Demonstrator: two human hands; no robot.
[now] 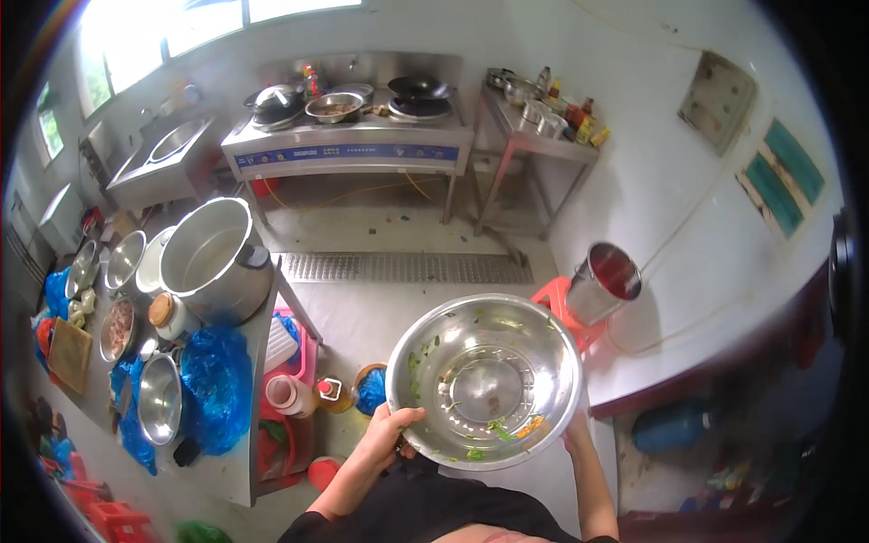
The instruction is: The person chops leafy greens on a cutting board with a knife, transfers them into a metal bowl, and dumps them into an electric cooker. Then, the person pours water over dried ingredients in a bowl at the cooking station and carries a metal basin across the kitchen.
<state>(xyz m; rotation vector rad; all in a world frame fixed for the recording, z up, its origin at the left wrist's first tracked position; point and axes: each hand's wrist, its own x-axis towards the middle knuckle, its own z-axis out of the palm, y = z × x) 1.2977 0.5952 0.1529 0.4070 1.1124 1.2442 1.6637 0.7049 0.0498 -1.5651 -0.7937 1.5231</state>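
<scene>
A large stainless steel basin [539, 353] is held out in front of my body, its inside facing up towards me. Green leaf scraps and a small orange-yellow clump [530, 427] cling to its wall and bottom. My left hand [391, 436] grips the near left rim, thumb over the edge and fingers curled below. On the right side, my right hand [576, 431] holds the basin from outside; its fingers are mostly hidden behind the metal.
A steel table [237, 466] at left carries a big pot [217, 294], bowls and blue plastic bags [215, 389]. A metal bucket [593, 303] sits on a red stool [554, 294] beyond the basin. A stove [348, 154] with woks stands along the back; a floor drain grate [398, 268] lies before it.
</scene>
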